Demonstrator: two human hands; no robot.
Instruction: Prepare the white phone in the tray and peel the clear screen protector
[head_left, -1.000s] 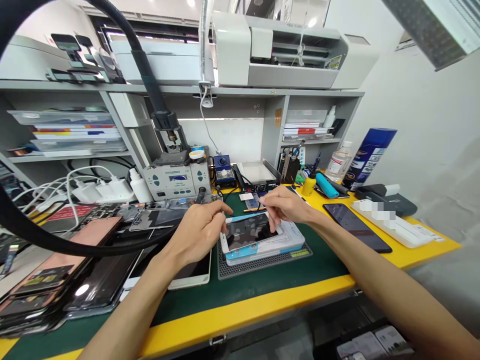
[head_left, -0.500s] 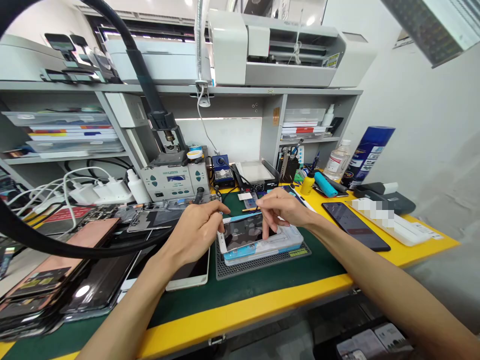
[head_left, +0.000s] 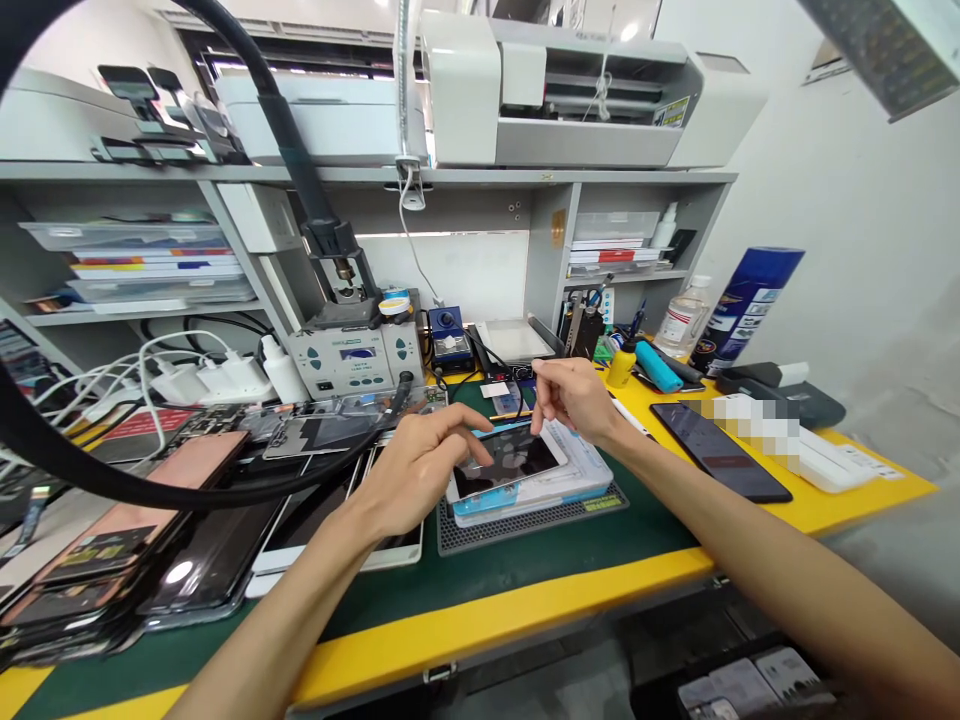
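A white-framed smartphone (head_left: 517, 462) with a dark, smudged or patchy screen lies face up, slightly tilted, on a blue-and-white box (head_left: 577, 490). Beneath the box is a grey perforated mat (head_left: 480, 540). My left hand (head_left: 424, 465) hovers at the phone's left end, fingers apart and partly bent over the screen; I cannot tell whether a fingertip touches it. Above the phone's far right corner, my right hand (head_left: 576, 400) has thumb and forefinger pinched together. Whatever is between them, if anything, is too small to make out.
Stacked phone parts and screens (head_left: 202, 540) crowd the left, beneath a thick black hose (head_left: 247, 495). A rework station (head_left: 352, 360) stands behind. To the right lie a dark phone (head_left: 720, 450), a white box (head_left: 802, 440), a yellow bottle (head_left: 621, 366) and a blue can (head_left: 750, 305).
My right hand has lifted off the phone's right side, its fingers now above the far edge. My left hand's fingers have opened out and reach over the screen's left end.
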